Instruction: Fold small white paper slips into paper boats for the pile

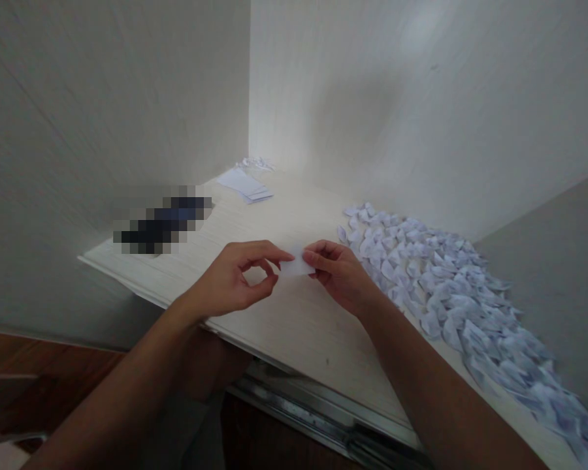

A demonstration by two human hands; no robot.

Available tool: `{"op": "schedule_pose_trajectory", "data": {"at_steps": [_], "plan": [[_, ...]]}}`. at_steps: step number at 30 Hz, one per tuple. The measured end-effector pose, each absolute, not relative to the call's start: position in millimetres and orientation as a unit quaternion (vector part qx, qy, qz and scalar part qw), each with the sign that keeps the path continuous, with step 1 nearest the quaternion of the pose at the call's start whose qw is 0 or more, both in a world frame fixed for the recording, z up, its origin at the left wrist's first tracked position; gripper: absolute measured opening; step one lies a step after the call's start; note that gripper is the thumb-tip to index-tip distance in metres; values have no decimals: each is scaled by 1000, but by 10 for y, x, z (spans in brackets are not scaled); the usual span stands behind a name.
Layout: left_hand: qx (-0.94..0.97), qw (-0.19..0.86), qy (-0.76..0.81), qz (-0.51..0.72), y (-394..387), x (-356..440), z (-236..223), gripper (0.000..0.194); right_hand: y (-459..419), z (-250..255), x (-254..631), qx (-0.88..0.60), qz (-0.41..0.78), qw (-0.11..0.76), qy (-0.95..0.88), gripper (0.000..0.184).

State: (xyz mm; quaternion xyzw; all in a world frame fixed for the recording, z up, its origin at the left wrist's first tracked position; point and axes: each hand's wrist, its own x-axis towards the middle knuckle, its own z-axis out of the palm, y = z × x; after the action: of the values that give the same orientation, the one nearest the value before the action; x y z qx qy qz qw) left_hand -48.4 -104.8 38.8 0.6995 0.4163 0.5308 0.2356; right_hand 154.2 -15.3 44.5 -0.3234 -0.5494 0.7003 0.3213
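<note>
A small white slip of paper is held just above the white tabletop, between my two hands. My right hand pinches its right end, thumb on the near face and fingers behind. At the left end, my left hand has its index fingertip on the upper edge, with a curled finger close beneath it. The left thumb stays lower, beside the paper's left edge. Just right of my right hand spreads a large heap of folded white paper pieces.
Flat white paper sheets lie near the back corner, beside small white paper scraps. A dark pixelated item is at the left edge of the tabletop. Walls close off the left and back. Below the front edge runs a metal rail.
</note>
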Motion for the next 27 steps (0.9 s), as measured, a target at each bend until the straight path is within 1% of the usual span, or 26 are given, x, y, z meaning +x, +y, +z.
{"op": "schedule_pose_trajectory", "data": {"at_steps": [5, 10, 12, 14, 18, 20, 23, 27], "plan": [[687, 200, 441, 542, -1002, -467, 299, 20, -148, 435, 1530, -309, 703, 348, -537, 30], [662, 176, 430, 588, -986, -491, 329, 15, -132, 449, 1541, -266, 707, 357, -549, 14], [657, 167, 425, 599, -992, -505, 348, 12, -138, 458, 1551, -259, 670, 366, -592, 14], [649, 164, 427, 607, -998, -513, 358, 12, -152, 467, 1557, -262, 604, 384, -648, 18], [637, 174, 430, 616, -1002, -519, 354, 20, -193, 493, 1556, -251, 458, 418, -743, 17], [638, 175, 421, 621, -1004, -522, 349, 19, -216, 510, 1553, -239, 405, 429, -771, 17], [643, 159, 409, 627, -1005, -530, 343, 13, -251, 530, 1542, -229, 369, 443, -784, 18], [641, 163, 413, 626, -1003, -539, 334, 8, -291, 544, 1518, -235, 366, 451, -779, 12]]}}
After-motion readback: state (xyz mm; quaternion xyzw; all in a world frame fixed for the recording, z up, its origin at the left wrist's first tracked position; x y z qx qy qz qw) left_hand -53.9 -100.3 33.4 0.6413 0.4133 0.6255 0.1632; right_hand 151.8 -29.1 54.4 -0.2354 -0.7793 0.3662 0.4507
